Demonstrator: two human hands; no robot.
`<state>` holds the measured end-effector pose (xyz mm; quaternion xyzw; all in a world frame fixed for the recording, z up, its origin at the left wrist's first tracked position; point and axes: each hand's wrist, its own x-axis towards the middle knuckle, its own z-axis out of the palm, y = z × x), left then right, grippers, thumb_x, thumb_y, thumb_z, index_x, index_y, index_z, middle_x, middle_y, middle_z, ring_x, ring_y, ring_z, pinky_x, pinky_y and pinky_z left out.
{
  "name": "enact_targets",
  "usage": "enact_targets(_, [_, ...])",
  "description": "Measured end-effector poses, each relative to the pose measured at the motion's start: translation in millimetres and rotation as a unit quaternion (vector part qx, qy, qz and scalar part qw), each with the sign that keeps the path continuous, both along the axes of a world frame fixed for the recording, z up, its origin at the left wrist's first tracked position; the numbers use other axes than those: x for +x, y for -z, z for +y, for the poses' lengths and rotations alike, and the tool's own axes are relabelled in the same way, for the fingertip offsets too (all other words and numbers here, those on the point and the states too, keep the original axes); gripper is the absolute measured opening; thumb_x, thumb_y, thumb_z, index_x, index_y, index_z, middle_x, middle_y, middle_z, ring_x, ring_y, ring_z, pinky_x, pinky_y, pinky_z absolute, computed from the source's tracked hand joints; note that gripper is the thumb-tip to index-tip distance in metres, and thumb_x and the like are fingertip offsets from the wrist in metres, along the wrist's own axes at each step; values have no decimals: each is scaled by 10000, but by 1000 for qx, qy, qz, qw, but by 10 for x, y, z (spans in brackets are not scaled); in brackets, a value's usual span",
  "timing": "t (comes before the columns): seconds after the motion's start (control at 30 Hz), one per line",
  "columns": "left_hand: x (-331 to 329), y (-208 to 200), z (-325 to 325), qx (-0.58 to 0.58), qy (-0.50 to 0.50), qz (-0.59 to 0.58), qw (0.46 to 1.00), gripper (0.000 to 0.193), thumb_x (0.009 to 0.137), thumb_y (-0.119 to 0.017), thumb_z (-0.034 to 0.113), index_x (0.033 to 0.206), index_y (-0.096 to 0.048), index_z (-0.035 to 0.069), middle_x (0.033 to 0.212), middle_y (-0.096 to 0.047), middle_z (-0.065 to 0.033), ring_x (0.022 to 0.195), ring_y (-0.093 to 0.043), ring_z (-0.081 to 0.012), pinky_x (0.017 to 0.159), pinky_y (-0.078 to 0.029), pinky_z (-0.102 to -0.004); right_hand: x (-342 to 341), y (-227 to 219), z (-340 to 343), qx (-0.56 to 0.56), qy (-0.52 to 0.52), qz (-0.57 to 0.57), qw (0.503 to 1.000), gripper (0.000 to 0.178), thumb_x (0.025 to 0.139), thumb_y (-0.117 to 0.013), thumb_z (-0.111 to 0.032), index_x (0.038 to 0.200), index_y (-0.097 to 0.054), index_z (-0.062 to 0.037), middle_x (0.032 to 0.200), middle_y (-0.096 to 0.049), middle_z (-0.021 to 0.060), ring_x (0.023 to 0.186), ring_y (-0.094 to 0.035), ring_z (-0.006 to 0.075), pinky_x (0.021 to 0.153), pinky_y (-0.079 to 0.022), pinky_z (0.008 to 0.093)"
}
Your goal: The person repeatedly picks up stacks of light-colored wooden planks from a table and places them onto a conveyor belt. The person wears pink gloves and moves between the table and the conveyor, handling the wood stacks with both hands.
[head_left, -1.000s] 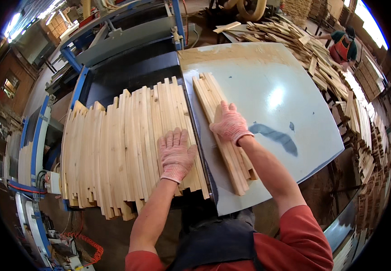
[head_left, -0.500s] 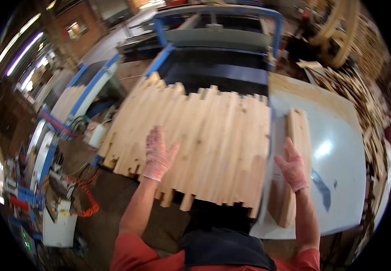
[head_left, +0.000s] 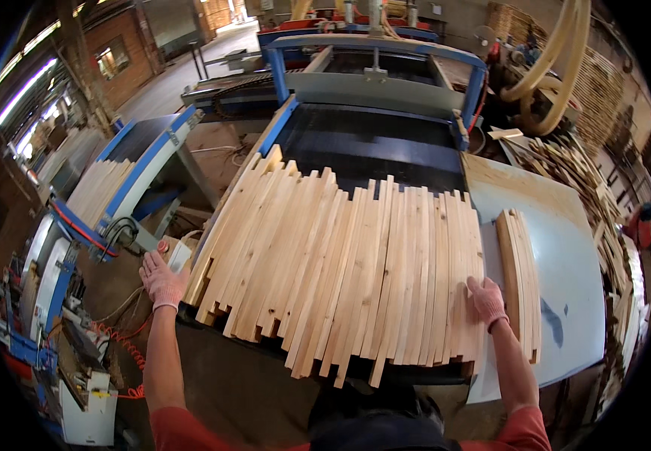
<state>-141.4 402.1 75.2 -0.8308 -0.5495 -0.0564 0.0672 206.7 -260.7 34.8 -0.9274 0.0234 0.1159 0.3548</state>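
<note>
Many pale wooden strips (head_left: 333,263) lie side by side on the black belt (head_left: 370,143) of a blue-framed machine, their ends uneven. My left hand (head_left: 163,282), in a pinkish work glove, is off the strips' left edge, fingers stretched out, beside a white control box (head_left: 179,257) with a red button (head_left: 162,246). Whether it touches the box I cannot tell. At the right edge of the layer my right hand (head_left: 487,301), gloved alike, rests against the outermost strips with thumb and fingers apart. Neither hand holds anything.
A short stack of wooden strips (head_left: 519,286) stands on the light side table (head_left: 573,286) at right. Beyond it is a heap of scrap wood (head_left: 577,177). A second belt machine (head_left: 141,161) and an orange coiled hose (head_left: 126,346) are at left.
My left hand has moved left from over the strips to beside the control box. My right hand has gone from over the stack to the strips' right edge. The view has shifted.
</note>
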Motion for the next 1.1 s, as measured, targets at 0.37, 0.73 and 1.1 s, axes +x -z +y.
enact_targets(0.37, [-78,-223,-2290,-533,410,-383,633,438,1020,-635,186,1395,-662,-38,1326,-715,-161,1259,-649,-240,1102,-494,-377,-451,638,-255,188,2,-65,980,449,1020,-713,-405,1314,-650,-72,1037,-719,96,975,-631,186,901,-514,356])
enact_targets(0.73, [433,1429,-5239,-797,440,205,359,634,1079,-649,331,1578,-497,-30,1593,-561,-139,1452,-516,-210,1231,-366,-315,-2792,592,-1331,292,-68,152,942,518,1038,-698,-323,1472,-620,-51,1263,-719,56,1206,-629,143,1085,-485,320])
enact_targets(1.1, [612,1459,-8271,-671,572,362,304,702,1037,-669,429,1570,-518,-2,1569,-585,-173,1444,-540,-246,1209,-400,-337,-4578,1207,-4042,250,205,232,917,740,1001,-657,-429,1579,-501,6,1498,-640,193,1371,-610,253,1152,-461,348])
